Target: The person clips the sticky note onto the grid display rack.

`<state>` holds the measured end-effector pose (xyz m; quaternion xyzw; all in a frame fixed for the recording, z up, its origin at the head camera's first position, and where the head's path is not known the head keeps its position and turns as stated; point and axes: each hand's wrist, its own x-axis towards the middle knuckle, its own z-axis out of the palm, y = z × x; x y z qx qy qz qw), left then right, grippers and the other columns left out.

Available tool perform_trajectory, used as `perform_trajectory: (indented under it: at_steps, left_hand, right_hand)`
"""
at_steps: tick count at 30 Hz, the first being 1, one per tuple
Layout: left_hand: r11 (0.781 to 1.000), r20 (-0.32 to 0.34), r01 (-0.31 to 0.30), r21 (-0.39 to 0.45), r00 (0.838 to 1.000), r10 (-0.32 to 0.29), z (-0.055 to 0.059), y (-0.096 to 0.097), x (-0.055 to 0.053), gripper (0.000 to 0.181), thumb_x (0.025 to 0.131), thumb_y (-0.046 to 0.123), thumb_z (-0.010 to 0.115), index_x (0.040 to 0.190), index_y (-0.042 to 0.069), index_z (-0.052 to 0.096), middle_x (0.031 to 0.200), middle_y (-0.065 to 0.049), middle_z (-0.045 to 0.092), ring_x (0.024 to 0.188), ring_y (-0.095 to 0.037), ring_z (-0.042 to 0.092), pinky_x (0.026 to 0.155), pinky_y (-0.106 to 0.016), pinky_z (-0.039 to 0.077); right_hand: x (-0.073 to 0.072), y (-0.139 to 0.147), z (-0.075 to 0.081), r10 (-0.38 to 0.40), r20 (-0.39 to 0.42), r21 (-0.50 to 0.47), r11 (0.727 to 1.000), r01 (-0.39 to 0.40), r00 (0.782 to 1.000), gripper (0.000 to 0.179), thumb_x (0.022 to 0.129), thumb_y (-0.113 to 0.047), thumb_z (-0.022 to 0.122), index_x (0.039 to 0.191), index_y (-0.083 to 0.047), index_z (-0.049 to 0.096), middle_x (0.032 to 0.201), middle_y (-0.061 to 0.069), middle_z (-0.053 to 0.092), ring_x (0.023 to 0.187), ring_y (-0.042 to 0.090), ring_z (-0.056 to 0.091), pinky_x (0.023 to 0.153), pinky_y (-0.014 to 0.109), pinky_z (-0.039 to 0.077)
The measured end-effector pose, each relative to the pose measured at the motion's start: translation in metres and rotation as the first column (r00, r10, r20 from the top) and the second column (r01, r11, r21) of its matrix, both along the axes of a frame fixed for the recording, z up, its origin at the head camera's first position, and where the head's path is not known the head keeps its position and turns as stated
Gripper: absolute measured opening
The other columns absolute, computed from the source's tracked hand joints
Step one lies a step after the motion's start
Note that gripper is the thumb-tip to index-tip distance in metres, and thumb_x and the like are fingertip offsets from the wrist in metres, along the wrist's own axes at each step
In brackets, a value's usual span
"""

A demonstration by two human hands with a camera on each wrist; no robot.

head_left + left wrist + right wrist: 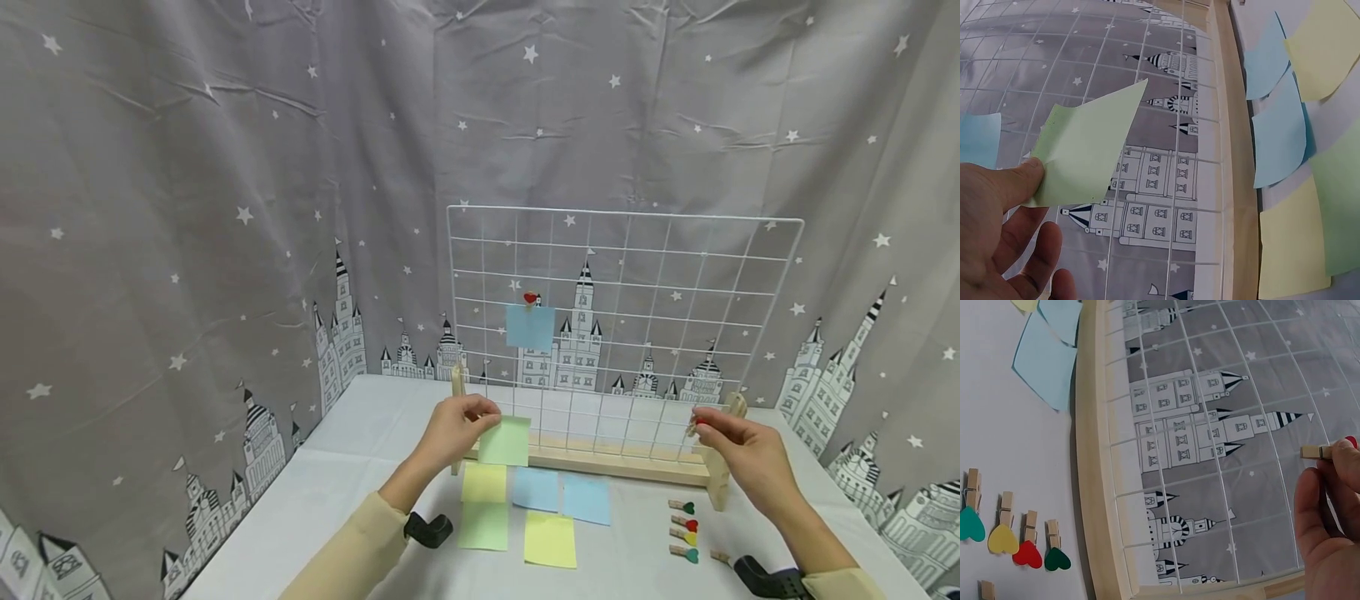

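Observation:
My left hand (459, 429) pinches a light green sticky note (1088, 153) by one edge between thumb and forefinger, in front of the lower left of a white wire grid (626, 218). Over at the grid's right end, my right hand (750, 458) pinches a small wooden clothespin (1316, 452) with a red heart (1351, 442), mostly covered by the fingers in the right wrist view. A blue sticky note (530, 328) hangs on the grid, held by a clothespin with a red heart (530, 297).
On the white table lie yellow (550, 539), green (483, 526) and blue notes (587, 499). Several heart clothespins (683, 537) lie at the right, beyond the wooden base (622, 465) of the grid. A grey curtain (225, 167) with castles and stars hangs behind.

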<state>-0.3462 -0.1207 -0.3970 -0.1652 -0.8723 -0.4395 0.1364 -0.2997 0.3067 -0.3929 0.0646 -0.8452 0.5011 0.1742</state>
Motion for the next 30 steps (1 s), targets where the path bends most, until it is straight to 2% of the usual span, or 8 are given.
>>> perform_trajectory:
  at_steps: [5,14,24,30]
  left_hand:
    - [1.000,-0.018,0.014,-0.018,1.000,-0.015,0.003,0.005,0.001,0.004,0.096,0.023,0.073,0.097,0.023,0.078,0.091,0.007,0.074,0.081,-0.012,0.061,0.068,-0.030,0.049]
    - [0.999,-0.031,0.048,-0.023,0.998,-0.049,0.007,0.019,-0.001,0.005,0.097,0.023,0.073,0.097,0.023,0.078,0.092,0.008,0.074,0.081,-0.010,0.060,0.068,-0.027,0.049]
    - [0.997,-0.041,0.078,-0.030,0.996,-0.079,0.012,0.040,0.000,0.006,0.097,0.026,0.072,0.097,0.025,0.078,0.093,0.009,0.074,0.080,-0.009,0.060,0.063,-0.025,0.047]
    - [0.996,-0.047,0.083,-0.021,0.995,-0.084,0.014,0.047,0.000,0.005,0.097,0.027,0.073,0.096,0.025,0.078,0.092,0.009,0.074,0.079,-0.008,0.060,0.062,-0.025,0.047]
  right_hand:
    - [-0.001,-0.003,0.003,0.004,-0.018,0.011,1.000,-0.004,1.000,0.047,0.103,-0.028,0.065,0.137,0.003,0.061,0.104,-0.026,0.071,0.090,-0.009,0.067,0.080,0.009,0.053]
    - [-0.005,-0.010,0.005,0.017,-0.023,-0.018,1.000,-0.018,1.000,0.039,0.100,-0.026,0.069,0.126,0.003,0.068,0.102,-0.026,0.071,0.092,-0.011,0.065,0.079,0.012,0.055]
    - [-0.007,-0.025,0.013,0.026,0.004,-0.008,1.000,-0.026,1.000,0.033,0.099,-0.018,0.071,0.123,0.003,0.070,0.104,-0.012,0.075,0.090,-0.008,0.066,0.079,0.012,0.054]
    - [-0.008,-0.028,0.013,0.020,-0.014,0.008,1.000,-0.020,1.000,0.028,0.099,-0.015,0.070,0.120,0.003,0.070,0.106,-0.004,0.075,0.089,-0.005,0.065,0.079,0.012,0.054]
